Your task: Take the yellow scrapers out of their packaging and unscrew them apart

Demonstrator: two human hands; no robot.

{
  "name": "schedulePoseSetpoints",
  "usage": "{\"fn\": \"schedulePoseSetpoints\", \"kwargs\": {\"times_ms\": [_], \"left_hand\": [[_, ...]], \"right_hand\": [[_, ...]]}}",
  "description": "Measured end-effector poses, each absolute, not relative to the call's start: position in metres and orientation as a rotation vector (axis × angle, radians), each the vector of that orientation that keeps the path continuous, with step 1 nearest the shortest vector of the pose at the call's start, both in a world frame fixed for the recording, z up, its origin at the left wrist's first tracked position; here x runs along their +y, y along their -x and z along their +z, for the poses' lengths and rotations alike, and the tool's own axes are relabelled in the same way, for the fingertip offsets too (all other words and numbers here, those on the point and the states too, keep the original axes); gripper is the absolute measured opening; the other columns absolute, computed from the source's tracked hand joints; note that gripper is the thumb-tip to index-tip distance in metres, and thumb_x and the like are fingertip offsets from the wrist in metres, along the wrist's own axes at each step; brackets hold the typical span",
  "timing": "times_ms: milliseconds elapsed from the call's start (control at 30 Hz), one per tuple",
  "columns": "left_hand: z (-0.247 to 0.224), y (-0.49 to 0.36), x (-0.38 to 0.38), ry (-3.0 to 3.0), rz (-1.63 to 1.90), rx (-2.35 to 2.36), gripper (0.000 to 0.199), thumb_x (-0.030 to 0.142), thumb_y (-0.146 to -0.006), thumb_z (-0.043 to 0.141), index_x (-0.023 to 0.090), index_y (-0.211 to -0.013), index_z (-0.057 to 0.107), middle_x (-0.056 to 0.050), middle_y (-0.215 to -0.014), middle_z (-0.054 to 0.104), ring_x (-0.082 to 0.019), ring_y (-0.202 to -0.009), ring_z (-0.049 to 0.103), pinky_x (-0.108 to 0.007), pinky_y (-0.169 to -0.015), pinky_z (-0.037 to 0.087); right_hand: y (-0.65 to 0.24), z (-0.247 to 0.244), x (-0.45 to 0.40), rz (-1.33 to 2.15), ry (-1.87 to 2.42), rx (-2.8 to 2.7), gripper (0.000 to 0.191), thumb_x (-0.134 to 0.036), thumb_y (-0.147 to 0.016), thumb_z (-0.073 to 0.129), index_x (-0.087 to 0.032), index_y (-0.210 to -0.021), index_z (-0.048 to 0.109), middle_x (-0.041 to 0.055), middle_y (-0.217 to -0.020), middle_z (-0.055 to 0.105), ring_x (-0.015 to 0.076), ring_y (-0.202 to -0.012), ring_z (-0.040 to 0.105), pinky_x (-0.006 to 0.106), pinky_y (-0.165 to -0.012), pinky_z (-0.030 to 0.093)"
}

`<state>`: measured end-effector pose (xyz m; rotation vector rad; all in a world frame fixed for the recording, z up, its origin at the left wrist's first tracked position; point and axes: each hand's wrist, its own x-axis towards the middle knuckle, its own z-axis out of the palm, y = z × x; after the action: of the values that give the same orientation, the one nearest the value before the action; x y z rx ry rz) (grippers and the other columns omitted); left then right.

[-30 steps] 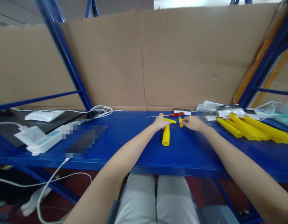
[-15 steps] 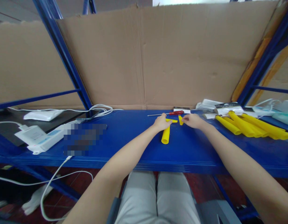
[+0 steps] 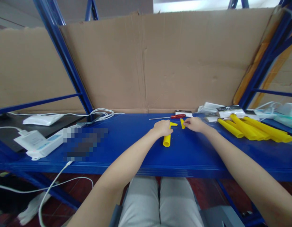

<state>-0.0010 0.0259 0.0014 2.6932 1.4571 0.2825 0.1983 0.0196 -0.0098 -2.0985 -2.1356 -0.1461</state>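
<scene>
My left hand [image 3: 163, 127] is closed around the upper part of a yellow tube [image 3: 167, 141], whose open round end points toward me. A flat yellow tab [image 3: 174, 124] sticks out to the right beside that hand; its join to the tube is hidden by my fingers. My right hand [image 3: 195, 124] pinches a small flat yellow piece [image 3: 182, 124], held a short way right of the tab and apart from it. Just behind both hands lies a screwdriver [image 3: 180, 116] with a red handle, its shaft pointing left.
Several yellow tubes [image 3: 254, 127] lie in a pile on the right of the blue table [image 3: 136, 148], in front of white packages [image 3: 229, 111]. At left are a power strip [image 3: 48, 146], a blurred-out dark device [image 3: 85, 145] and coiled white cable [image 3: 103, 112]. Cardboard [image 3: 146, 63] stands behind.
The left hand has turned slightly on the tube, its fingers now covering more of the tube's upper part and the tab. My right hand still pinches the small piece. The view has tilted slightly upward.
</scene>
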Motion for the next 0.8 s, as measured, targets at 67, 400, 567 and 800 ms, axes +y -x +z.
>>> {"fn": "schedulePoseSetpoints", "kwargs": {"times_ms": [67,400,567,800], "left_hand": [[0.002,0.003,0.03,-2.654,0.302,1.504,0.04,0.035,-0.081,0.058,0.015,-0.115,0.061,-0.016,-0.118,0.066,-0.031,-0.108,0.062,-0.038,-0.087,0.049],[0.002,0.008,0.038,-2.591,0.329,1.564,0.043,0.038,-0.082,0.058,0.013,-0.116,0.062,-0.017,-0.118,0.066,-0.03,-0.106,0.064,-0.036,-0.086,0.05],[0.006,0.009,0.034,-2.593,0.333,1.586,0.038,0.038,-0.083,0.057,0.014,-0.111,0.066,-0.016,-0.115,0.068,-0.03,-0.107,0.064,-0.036,-0.086,0.051],[0.013,0.009,0.028,-2.653,0.303,1.579,0.037,0.038,-0.082,0.058,0.016,-0.11,0.066,-0.014,-0.114,0.068,-0.03,-0.106,0.064,-0.036,-0.085,0.051]], "right_hand": [[-0.199,-0.011,0.021,-0.139,2.081,-2.129,0.03,-0.025,-0.088,0.047,-0.017,-0.098,0.074,0.0088,-0.099,0.075,0.0215,-0.087,0.068,0.025,-0.077,0.048],[-0.189,0.0,0.054,-0.418,2.003,-2.166,0.034,-0.017,-0.089,0.043,-0.015,-0.114,0.066,0.0135,-0.122,0.065,0.0226,-0.111,0.061,0.028,-0.092,0.044],[-0.181,-0.001,0.083,-0.415,2.066,-2.266,0.035,-0.018,-0.084,0.052,-0.017,-0.117,0.065,0.0153,-0.124,0.064,0.0288,-0.115,0.058,0.038,-0.092,0.046],[-0.171,-0.004,0.097,-0.464,2.099,-2.368,0.032,-0.012,-0.082,0.051,-0.017,-0.108,0.069,0.0178,-0.117,0.066,0.029,-0.113,0.058,0.04,-0.093,0.044]]}}
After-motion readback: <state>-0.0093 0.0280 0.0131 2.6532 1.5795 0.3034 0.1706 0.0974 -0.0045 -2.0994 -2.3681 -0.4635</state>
